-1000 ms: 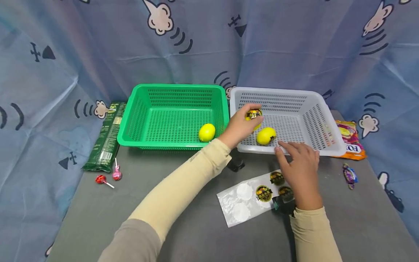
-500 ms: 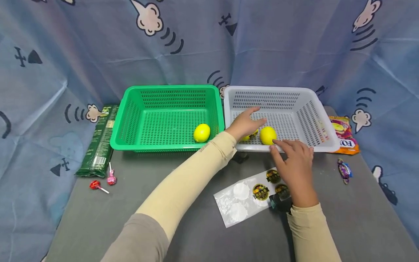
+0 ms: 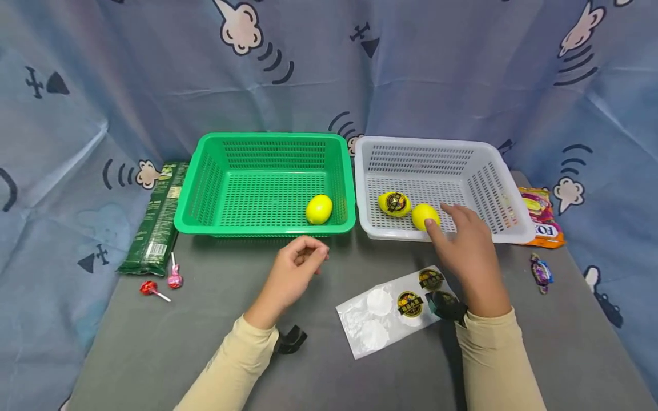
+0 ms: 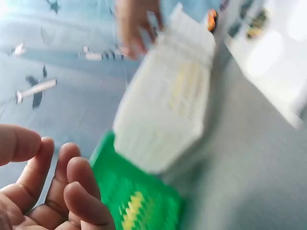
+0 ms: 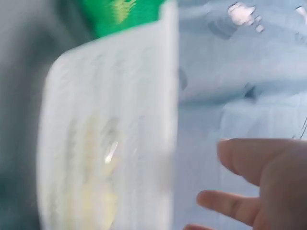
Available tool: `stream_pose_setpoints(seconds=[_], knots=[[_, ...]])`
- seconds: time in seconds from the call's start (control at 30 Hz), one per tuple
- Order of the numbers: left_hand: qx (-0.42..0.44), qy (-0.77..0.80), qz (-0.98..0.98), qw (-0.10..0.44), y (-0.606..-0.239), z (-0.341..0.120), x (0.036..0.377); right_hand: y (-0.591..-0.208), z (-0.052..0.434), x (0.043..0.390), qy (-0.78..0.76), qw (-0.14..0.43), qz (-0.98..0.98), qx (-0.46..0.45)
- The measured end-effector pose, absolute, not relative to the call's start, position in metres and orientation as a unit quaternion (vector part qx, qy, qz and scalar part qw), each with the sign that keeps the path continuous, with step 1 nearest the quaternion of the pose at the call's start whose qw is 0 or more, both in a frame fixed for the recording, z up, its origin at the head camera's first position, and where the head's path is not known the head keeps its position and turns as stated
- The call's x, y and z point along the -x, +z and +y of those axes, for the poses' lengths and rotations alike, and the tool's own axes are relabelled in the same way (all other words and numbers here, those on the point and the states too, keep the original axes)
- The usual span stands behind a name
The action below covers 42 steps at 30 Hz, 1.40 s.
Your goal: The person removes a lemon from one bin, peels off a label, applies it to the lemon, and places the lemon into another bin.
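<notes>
The right hand point(image 3: 470, 251) lies over the near rim of the white basket point(image 3: 506, 191), fingers spread and fairly straight, gripping nothing. Its fingertips are at or very near a plain yellow lemon point(image 3: 424, 216) inside that basket; whether they actually touch it I can't quite say, since the wrist view there is blurred. Just to the left of that lemon, touching it or nearly so, sits a second lemon wearing a dark round sticker point(image 3: 394, 204). Below the right hand, under its wrist, a clear sticker sheet point(image 3: 390, 311) lies on the grey table point(image 3: 154, 342), with some dark labels on it and some bare white circles.

The left hand point(image 3: 293, 274) hovers above the table, well short of both baskets, fingers loosely curled with nothing in them. Straight beyond it is the green basket point(image 3: 205, 182), and a third lemon point(image 3: 319, 209) rests in the corner nearest that hand.

Far to the left hand's outer side lie a green packet point(image 3: 156, 220) and two lollipops point(image 3: 161, 282).
</notes>
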<state>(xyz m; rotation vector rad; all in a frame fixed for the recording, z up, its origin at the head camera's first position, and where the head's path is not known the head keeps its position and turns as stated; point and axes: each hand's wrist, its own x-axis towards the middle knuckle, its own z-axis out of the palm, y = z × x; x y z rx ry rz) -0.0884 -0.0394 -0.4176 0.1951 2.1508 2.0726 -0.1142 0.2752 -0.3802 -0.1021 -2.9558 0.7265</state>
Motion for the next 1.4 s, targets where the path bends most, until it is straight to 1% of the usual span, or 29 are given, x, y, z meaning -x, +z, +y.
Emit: stream_pose_setpoints(seconds=[0.13, 0.2, 0.3, 0.43, 0.53, 0.63, 0.73, 0.83, 0.9, 1.0, 1.13, 1.2, 1.27, 1.4], knots=[[-0.028, 0.696, 0.715, 0.053, -0.434, -0.058, 0.074, -0.367, 0.233, 0.123, 0.290, 0.054, -0.955, -0.005], [-0.016, 0.697, 0.715, 0.049, -0.438, -0.063, 0.073, -0.371, 0.204, 0.126, 0.299, 0.063, -0.951, -0.045], [-0.012, 0.693, 0.720, 0.043, -0.438, -0.068, 0.075, -0.381, 0.160, 0.126, 0.291, 0.065, -0.951, -0.078], [-0.027, 0.686, 0.726, 0.036, -0.428, -0.072, 0.084, -0.396, 0.124, 0.121, 0.252, 0.070, -0.962, -0.083], [-0.050, 0.662, 0.747, 0.035, -0.415, -0.077, 0.096, -0.401, 0.115, 0.118, 0.234, 0.088, -0.965, -0.079], [-0.081, 0.601, 0.794, 0.050, -0.390, -0.080, 0.121, -0.401, 0.114, 0.118, 0.232, 0.106, -0.963, -0.088], [-0.120, 0.527, 0.838, 0.079, -0.357, -0.079, 0.160, -0.401, 0.114, 0.120, 0.232, 0.105, -0.962, -0.103], [-0.146, 0.467, 0.864, 0.121, -0.333, -0.072, 0.210, -0.400, 0.114, 0.121, 0.232, 0.094, -0.962, -0.107], [-0.151, 0.440, 0.871, 0.159, -0.327, -0.065, 0.242, -0.401, 0.113, 0.121, 0.232, 0.088, -0.963, -0.107], [-0.143, 0.395, 0.875, 0.242, -0.336, -0.056, 0.277, -0.402, 0.110, 0.121, 0.230, 0.085, -0.964, -0.106], [-0.141, 0.316, 0.866, 0.360, -0.366, -0.046, 0.292, -0.403, 0.107, 0.120, 0.222, 0.078, -0.965, -0.112], [-0.146, 0.281, 0.859, 0.402, -0.378, -0.042, 0.293, -0.403, 0.106, 0.119, 0.220, 0.076, -0.966, -0.115], [-0.154, 0.265, 0.856, 0.418, -0.386, -0.039, 0.291, -0.403, 0.106, 0.119, 0.217, 0.078, -0.966, -0.118], [-0.154, 0.295, 0.855, 0.399, -0.393, -0.037, 0.287, -0.403, 0.106, 0.121, 0.209, 0.095, -0.966, -0.119]])
